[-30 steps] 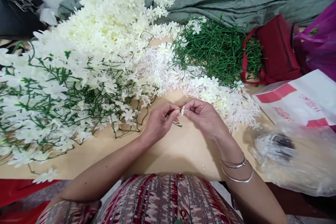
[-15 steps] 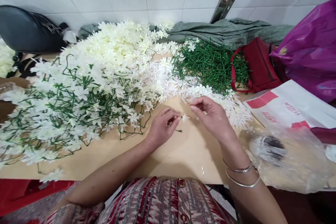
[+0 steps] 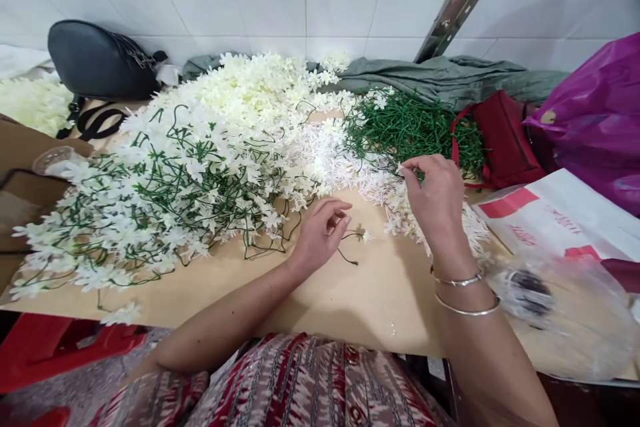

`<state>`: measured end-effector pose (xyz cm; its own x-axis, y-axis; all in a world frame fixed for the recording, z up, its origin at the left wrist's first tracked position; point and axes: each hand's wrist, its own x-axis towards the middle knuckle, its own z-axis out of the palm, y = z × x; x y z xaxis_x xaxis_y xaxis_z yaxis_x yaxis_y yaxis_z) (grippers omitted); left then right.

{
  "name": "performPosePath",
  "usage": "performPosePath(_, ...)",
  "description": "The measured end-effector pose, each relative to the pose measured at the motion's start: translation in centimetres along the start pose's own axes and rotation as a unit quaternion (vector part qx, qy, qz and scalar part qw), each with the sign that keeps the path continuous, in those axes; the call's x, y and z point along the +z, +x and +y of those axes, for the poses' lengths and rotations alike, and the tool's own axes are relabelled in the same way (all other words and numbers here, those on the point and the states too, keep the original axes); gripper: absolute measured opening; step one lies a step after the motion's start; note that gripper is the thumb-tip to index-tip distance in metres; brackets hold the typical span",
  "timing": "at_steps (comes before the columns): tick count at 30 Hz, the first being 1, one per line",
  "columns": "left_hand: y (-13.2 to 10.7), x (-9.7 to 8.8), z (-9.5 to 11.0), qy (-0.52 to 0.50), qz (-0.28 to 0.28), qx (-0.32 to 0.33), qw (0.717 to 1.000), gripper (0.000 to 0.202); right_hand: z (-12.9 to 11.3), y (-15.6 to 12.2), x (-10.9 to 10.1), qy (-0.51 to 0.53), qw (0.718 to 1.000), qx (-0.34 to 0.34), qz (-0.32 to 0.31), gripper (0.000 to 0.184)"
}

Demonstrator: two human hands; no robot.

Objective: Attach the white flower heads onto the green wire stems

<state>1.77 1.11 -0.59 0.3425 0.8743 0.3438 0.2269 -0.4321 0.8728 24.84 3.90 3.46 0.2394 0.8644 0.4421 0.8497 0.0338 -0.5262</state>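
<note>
My left hand hovers low over the table with curled fingers, a gap between thumb and forefinger. Just right of its thumb lies an artificial flower stem, thin and green, ending in a small white bloom; part of the stem is hidden by the hand. My right hand is raised before the green stem pile, thumb and forefinger pinched on a small white flower piece. Nearby are the green stems, thin white stamens and loose white blossoms.
Assembled white flowers with green stems heap at left, pale yellow-white blossoms behind. A black bag, red bag, purple plastic bag, printed white paper bag and clear plastic bag surround the work area.
My right hand has moved up and right, toward the stamens and green stems. My left hand has drawn slightly left, its fingers loosened from the flower stem. The view has shifted.
</note>
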Motion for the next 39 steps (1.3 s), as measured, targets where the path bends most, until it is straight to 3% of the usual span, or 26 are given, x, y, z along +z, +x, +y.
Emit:
performPosePath(3,0.1,0.0,-0.2,-0.029,0.012,-0.015,0.999,0.03,-2.3,-1.5,-0.5,0.148,0.987,0.025,-0.057,0.01)
performPosePath(6,0.1,0.1,-0.5,-0.044,0.002,-0.018,0.999,0.033,-4.2,-3.1,0.4,0.331,0.916,0.099,-0.203,0.009)
performPosePath(8,0.1,0.2,-0.7,-0.07,0.012,-0.04,0.997,0.025,-4.5,-3.7,1.4,0.392,0.872,0.144,-0.255,0.018)
performPosePath(9,0.1,0.2,-0.8,-0.086,0.023,-0.058,0.994,0.021,-4.5,-3.9,1.8,0.402,0.864,0.158,-0.26,0.021)
performPosePath(11,0.2,0.3,-1.0,-0.118,0.044,-0.085,0.988,0.017,-4.1,-4.1,2.2,0.391,0.877,0.162,-0.229,0.022)
performPosePath(15,0.5,0.5,-1.1,-0.183,0.065,-0.086,0.977,0.021,-2.8,-4.2,2.5,0.276,0.947,0.106,-0.124,0.013)
performPosePath(19,0.7,0.6,-1.1,-0.259,0.081,-0.137,0.953,0.031,-2.0,-4.4,2.9,0.111,0.985,0.016,-0.128,0.007)
performPosePath(24,0.8,0.4,-1.0,-0.279,0.085,-0.189,0.938,0.034,-1.6,-4.6,3.5,0.038,0.992,-0.02,-0.12,0.012)
performPosePath(30,1.0,0.5,-0.7,-0.262,0.075,-0.175,0.946,0.03,-1.8,-4.8,4.1,0.028,0.993,-0.047,-0.105,0.014)
performPosePath(35,1.0,0.6,-0.7,-0.271,0.08,-0.183,0.942,0.04,-2.3,-4.9,3.7,0.136,0.989,-0.011,-0.051,0.013)
performPosePath(39,1.1,0.4,-0.4,-0.253,0.075,-0.178,0.948,0.043,-2.9,-4.9,3.4,0.267,0.961,0.063,-0.019,0.012)
